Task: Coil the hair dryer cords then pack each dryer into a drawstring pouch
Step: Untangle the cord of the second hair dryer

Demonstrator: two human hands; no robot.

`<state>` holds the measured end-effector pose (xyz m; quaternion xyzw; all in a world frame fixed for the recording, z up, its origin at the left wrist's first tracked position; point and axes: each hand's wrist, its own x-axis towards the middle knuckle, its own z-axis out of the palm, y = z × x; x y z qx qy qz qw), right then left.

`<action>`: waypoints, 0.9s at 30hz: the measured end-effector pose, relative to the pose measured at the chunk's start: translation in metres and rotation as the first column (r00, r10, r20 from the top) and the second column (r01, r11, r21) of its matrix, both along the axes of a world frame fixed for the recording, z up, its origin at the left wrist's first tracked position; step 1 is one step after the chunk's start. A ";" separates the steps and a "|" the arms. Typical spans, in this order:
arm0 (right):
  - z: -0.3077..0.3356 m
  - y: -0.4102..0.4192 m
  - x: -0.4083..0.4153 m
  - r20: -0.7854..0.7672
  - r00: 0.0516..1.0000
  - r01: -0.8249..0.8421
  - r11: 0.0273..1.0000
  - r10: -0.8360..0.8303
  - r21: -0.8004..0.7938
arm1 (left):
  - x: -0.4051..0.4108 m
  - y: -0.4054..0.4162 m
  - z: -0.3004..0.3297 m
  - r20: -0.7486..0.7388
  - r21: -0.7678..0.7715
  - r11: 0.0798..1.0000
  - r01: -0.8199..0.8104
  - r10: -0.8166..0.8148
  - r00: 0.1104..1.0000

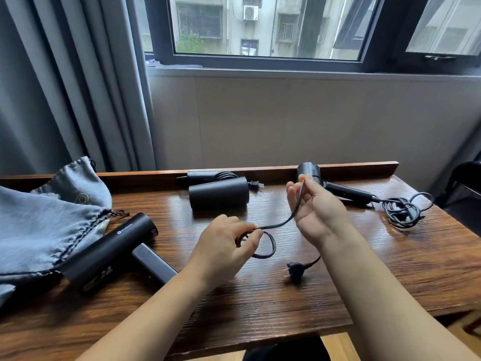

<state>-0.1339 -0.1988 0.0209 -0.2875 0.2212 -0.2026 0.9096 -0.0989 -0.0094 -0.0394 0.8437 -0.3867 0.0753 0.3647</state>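
Cord runs taut-ish between the two hands, long axis slanting from low left to high right. Left hand sits low above the table, fingers curled and pinching a small bundle of finished loops; one loop hangs out below the fingertips, toward the right. Right hand is higher and farther back, palm turned toward the camera, thumb and forefinger pinching the cord near its upper end, other fingers loosely spread. The cord rises past that pinch and its onward path goes out of sight behind the hand.

Plug lies on the table below and between the wrists, nearer the right forearm, its lead trailing off under that arm. So free length remains on the right side, and the coil is on the left.

My reading: the next wrap turns on the right hand carrying its span down and left to the coil; left hand is the anchor.

The dryer this cord appears to belong to lies at near left, just beside a grey pouch. A second dryer at centre back has its cord wound already. A third dryer at right back has its cord in a loose tangle.
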 end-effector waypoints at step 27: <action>-0.030 0.040 -0.035 -0.084 0.990 -0.093 0.081 0.111 -0.992 | 0.014 0.001 0.016 -0.513 -0.452 0.892 -0.001 -0.258 0.819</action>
